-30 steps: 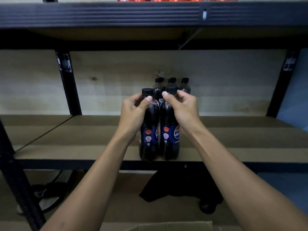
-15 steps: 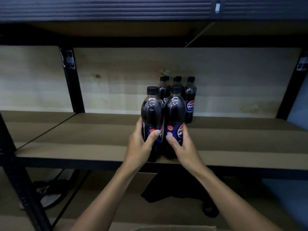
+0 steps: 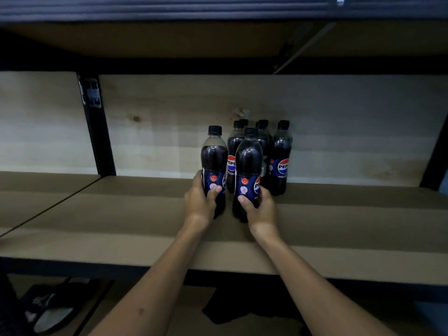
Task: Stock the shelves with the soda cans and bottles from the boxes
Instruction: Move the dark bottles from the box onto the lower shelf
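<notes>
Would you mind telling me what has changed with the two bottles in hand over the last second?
Both hands slid from the bottle necks down to the labels. The left hand and right hand pushed the left Pepsi bottle and right Pepsi bottle from the shelf edge back toward the rear Pepsi bottles, and slightly apart. Each grip holds; the rear bottles stayed put.

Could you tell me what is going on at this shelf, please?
A person is stocking cola bottles. The left hand grips one bottle and the right hand grips another, both upright on the shelf board, just in front of a cluster of bottles at the back wall.
</notes>
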